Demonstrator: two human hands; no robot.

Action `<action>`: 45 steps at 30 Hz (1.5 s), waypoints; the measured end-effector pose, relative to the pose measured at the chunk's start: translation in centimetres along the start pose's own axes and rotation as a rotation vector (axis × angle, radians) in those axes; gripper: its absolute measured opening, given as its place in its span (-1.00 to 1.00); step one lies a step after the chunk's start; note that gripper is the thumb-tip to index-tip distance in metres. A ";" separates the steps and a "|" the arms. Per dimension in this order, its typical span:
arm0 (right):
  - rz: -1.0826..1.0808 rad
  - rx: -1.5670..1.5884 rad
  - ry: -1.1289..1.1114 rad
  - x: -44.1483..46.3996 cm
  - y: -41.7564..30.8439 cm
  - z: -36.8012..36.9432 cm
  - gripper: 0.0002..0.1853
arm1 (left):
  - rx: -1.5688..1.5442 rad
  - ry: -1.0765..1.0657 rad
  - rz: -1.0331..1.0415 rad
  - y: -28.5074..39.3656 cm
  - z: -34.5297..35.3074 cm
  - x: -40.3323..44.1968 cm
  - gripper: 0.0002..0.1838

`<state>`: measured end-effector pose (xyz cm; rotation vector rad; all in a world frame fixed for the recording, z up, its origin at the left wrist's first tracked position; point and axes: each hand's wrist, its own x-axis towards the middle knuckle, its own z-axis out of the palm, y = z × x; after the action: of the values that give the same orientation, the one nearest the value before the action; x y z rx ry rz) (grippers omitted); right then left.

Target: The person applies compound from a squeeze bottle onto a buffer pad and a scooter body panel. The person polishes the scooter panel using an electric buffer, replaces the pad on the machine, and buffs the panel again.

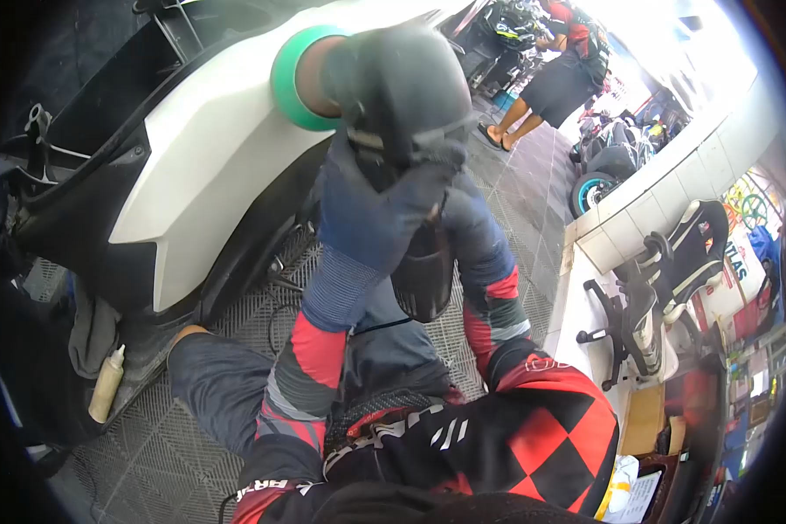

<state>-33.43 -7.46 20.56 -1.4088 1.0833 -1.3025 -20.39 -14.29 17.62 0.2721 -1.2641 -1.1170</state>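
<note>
Both my hands are on a black power polisher (403, 87), blurred by motion. Its green-rimmed pad (288, 80) lies against the white body panel (205, 140) of a motorbike. My left hand (377, 196), in a dark blue covering, is wrapped round the tool's body below its head. On the right side of the tool, my right hand (458, 188) is closed around it too; its fingers are smeared. The black rear end of the polisher (423, 279) hangs down between my forearms.
A cream squeeze bottle (106, 384) stands at lower left beside a grey cloth (93, 336). Patterned tiles (148, 463) cover the floor. Another person (568, 74) stands at the back near parked motorbikes (616, 153). Office chairs (646, 297) and boxes are at right.
</note>
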 end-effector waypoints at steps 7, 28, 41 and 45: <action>0.189 -0.302 -0.136 0.5 -4.6 5.3 -0.34 | -0.449 0.250 -0.080 0.4 -1.6 -3.6 -0.24; 0.049 -0.405 0.001 -0.3 -1.2 3.6 -0.32 | -0.339 0.046 0.022 0.1 -4.1 -3.0 -0.45; 0.388 -0.650 0.064 -0.3 -5.8 8.0 -0.46 | -0.530 0.297 0.182 0.4 -2.1 -3.8 -0.33; 0.067 -0.797 0.159 -0.6 -5.1 7.6 -0.42 | -0.649 0.207 0.103 0.1 -2.8 -4.1 -0.36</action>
<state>-25.75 -5.43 25.12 -1.8218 1.8697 -0.9720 -17.53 -12.15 14.22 -0.1620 -0.6753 -1.3091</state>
